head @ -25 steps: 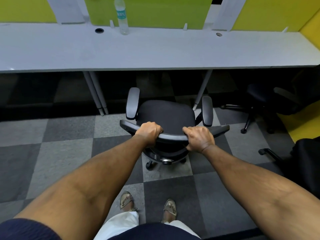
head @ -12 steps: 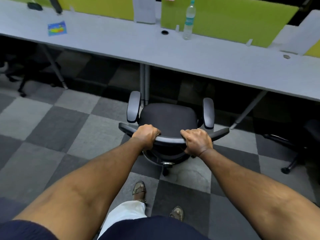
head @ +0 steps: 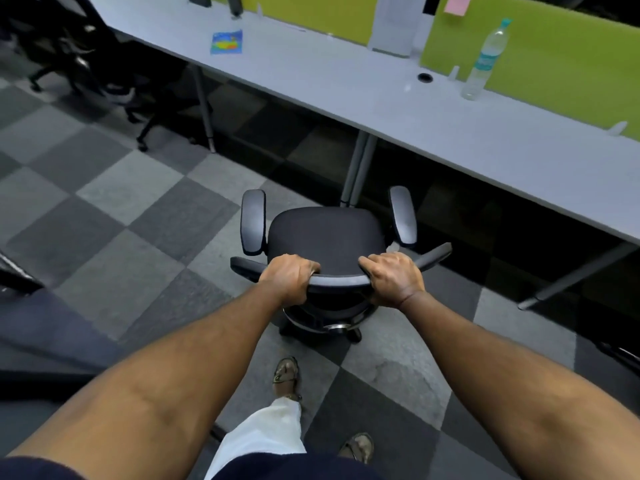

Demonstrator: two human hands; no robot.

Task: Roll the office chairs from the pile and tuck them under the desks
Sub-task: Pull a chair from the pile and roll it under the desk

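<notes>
You are seeing no legible text: the water bottle (head: 485, 60) label, desk card (head: 227, 42) and pink sticky note (head: 457, 3) are blurring out.

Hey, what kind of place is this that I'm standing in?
Most likely an open-plan office: a long shared desk backed by green divider panels, a wheeled office chair with armrests, and grey checkered carpet tiles.
</notes>
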